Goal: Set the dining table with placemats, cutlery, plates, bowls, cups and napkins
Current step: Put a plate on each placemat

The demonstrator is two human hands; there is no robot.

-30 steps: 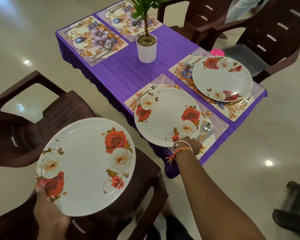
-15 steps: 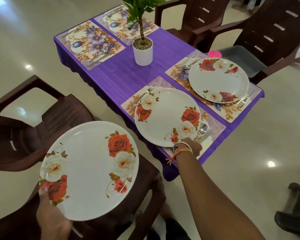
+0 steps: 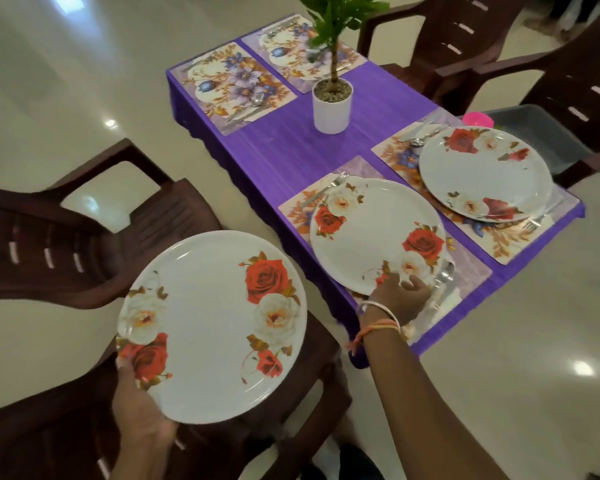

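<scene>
A person stands at the corner of a low bench covered in a purple cloth. Their left hand grips the held plate by its near rim, thumb on top and fingers curled beneath, keeping it level above a dark brown plastic chair, off the bench. The plate is white, printed with red and cream roses.

Their right hand, with bangles and an orange thread at the wrist, has its fingers curled over the near rim of the near plate. That plate lies on a floral placemat, with a fork beside its far edge and a spoon touching its right edge.

Just beyond, a far plate of the same pattern lies on a second placemat. Two more placemats with blue and purple flowers lie at the far end, cutlery on them. A small plant in a white pot stands mid-bench.
</scene>
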